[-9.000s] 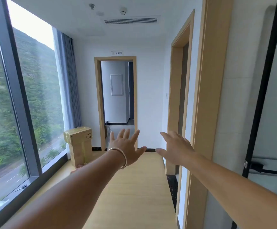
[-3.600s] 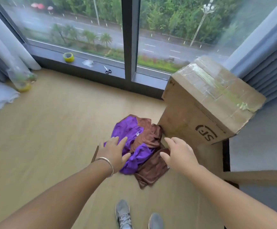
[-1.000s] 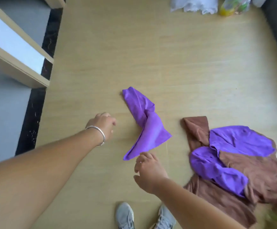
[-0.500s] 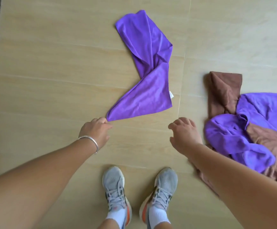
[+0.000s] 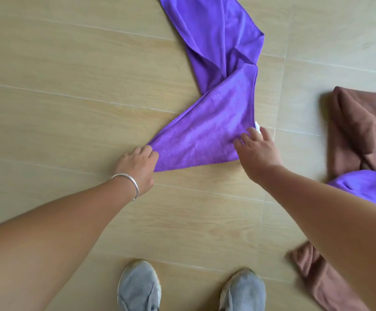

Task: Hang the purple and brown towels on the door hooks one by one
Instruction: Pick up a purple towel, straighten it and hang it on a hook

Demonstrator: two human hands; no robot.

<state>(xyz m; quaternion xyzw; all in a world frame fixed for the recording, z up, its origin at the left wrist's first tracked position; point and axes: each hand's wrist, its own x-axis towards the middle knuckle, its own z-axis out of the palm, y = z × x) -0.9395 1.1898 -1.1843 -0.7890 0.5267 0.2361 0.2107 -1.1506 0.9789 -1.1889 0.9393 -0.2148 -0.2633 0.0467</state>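
light wood-look floor (image 5: pixel 70 75) w/ pale seams running across. two grey mesh sneakers (image 5: pixel 139 288) at bottom edge, toes pointing up-frame, soles' rims scuffed; left one near centre, right one (image 5: pixel 243 290) beside it, set apart. silver bangle (image 5: pixel 128 180) on a wrist.

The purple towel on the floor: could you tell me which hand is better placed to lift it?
Left. The left hand already pinches the purple towel by its corner, while the right hand is open, fingers only reaching its other corner.

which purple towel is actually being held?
The purple towel spread alone mid-floor: left hand pinches its corner. The other purple towel lies untouched among brown ones.
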